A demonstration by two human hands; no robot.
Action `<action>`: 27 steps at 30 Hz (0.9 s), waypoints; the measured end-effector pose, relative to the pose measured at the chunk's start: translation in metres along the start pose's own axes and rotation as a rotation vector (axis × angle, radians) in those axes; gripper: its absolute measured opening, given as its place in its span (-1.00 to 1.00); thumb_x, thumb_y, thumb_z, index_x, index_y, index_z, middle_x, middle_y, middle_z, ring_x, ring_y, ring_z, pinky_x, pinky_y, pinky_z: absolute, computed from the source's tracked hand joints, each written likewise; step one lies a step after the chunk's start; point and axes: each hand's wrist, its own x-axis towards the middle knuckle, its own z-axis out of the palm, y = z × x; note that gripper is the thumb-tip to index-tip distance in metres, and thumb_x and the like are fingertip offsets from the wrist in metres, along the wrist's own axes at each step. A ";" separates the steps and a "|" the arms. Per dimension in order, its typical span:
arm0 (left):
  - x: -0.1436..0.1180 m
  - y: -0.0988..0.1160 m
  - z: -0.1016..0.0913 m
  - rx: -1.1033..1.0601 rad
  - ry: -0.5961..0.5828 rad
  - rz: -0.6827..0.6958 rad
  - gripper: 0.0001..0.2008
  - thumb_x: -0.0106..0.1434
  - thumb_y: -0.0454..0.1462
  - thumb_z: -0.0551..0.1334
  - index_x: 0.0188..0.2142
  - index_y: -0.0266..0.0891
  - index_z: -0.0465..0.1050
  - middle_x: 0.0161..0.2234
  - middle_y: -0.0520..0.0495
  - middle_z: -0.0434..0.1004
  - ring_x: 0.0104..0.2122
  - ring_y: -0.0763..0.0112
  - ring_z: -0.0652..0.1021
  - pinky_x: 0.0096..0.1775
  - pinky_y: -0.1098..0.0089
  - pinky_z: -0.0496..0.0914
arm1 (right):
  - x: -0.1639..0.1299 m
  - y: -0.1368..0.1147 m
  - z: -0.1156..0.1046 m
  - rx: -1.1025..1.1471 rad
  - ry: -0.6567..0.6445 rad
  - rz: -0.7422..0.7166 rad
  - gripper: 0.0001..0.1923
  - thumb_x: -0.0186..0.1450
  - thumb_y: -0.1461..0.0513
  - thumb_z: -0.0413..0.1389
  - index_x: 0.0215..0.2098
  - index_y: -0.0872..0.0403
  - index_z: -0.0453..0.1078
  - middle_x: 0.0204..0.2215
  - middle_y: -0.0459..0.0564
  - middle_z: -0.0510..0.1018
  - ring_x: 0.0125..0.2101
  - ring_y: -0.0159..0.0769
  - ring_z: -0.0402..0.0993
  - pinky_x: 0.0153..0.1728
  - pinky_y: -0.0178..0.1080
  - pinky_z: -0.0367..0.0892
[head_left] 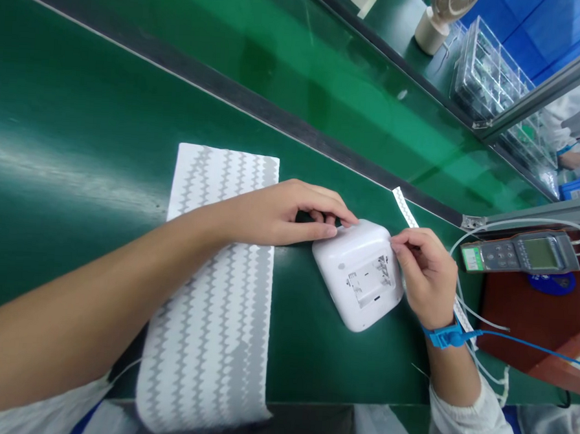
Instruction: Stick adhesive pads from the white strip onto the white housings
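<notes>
The device (362, 282) lies between the left fingers (334, 205), parted and resting against its edge, and the right fingers (405, 258), whose grip is unclear; uneven pressure could skid it across the surface (302, 360).

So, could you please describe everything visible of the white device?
The white device is a rounded square, apparently glossy plastic. Its upward face has a recessed, uncovered compartment with metallic-looking parts, and a small grey spot. It lies askew on the green table, left grip touching its far edge, right grip its right edge.
</notes>
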 end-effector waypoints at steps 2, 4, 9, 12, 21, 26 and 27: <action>0.000 -0.001 0.000 -0.004 0.005 0.005 -0.63 0.58 0.00 0.35 0.21 -0.06 0.76 0.13 -0.19 0.78 -0.04 0.23 0.72 -0.05 0.39 0.55 | 0.001 0.002 0.001 0.021 0.008 -0.006 -0.86 0.57 0.29 0.25 -0.12 -0.05 0.65 -0.13 0.00 0.70 -0.11 -0.16 0.65 -0.16 -0.11 0.56; 0.000 0.000 0.000 -0.006 0.009 0.006 -0.63 0.58 0.01 0.36 0.20 -0.05 0.77 0.12 -0.18 0.79 -0.03 0.23 0.73 -0.05 0.38 0.56 | 0.001 0.003 0.002 0.052 0.011 0.006 -0.87 0.57 0.27 0.26 -0.11 -0.06 0.66 -0.10 0.02 0.70 -0.06 -0.12 0.66 -0.13 -0.08 0.59; 0.000 0.000 0.000 -0.008 0.004 0.003 -0.62 0.58 0.02 0.35 0.21 -0.04 0.77 0.13 -0.20 0.78 0.00 0.20 0.73 -0.05 0.38 0.55 | 0.000 0.003 0.006 0.103 0.010 0.012 -0.88 0.56 0.25 0.29 -0.10 -0.06 0.71 -0.04 0.05 0.72 0.01 -0.08 0.69 0.01 0.00 0.65; 0.000 -0.001 0.001 -0.001 0.004 0.008 -0.62 0.59 0.00 0.34 0.23 -0.05 0.75 0.15 -0.20 0.78 0.02 0.19 0.73 -0.07 0.39 0.54 | -0.001 0.003 0.009 0.124 0.026 0.006 -0.88 0.55 0.26 0.31 -0.10 -0.07 0.72 -0.05 0.04 0.72 0.01 -0.09 0.69 0.04 0.01 0.64; 0.000 0.000 0.001 0.016 0.008 0.015 -0.63 0.60 -0.02 0.33 0.23 -0.05 0.75 0.15 -0.18 0.78 0.04 0.21 0.73 -0.09 0.42 0.53 | -0.002 0.002 0.011 0.116 0.044 0.016 -0.89 0.53 0.25 0.33 -0.13 -0.07 0.73 -0.06 0.05 0.72 -0.02 -0.08 0.68 -0.14 -0.04 0.62; -0.001 -0.002 0.002 0.018 0.009 0.013 -0.64 0.59 -0.05 0.33 0.23 -0.05 0.74 0.15 -0.16 0.78 0.02 0.23 0.72 -0.13 0.45 0.51 | -0.002 -0.001 0.014 0.116 0.061 0.015 -0.89 0.52 0.26 0.32 -0.14 -0.07 0.71 -0.06 0.05 0.71 -0.05 -0.09 0.67 -0.18 -0.06 0.61; -0.001 -0.002 0.002 0.017 0.009 0.013 -0.64 0.59 -0.05 0.33 0.23 -0.05 0.74 0.15 -0.15 0.78 0.02 0.24 0.72 -0.13 0.45 0.50 | -0.002 -0.001 0.014 0.115 0.065 0.014 -0.89 0.52 0.26 0.32 -0.14 -0.07 0.71 -0.06 0.05 0.70 -0.05 -0.10 0.67 -0.18 -0.07 0.61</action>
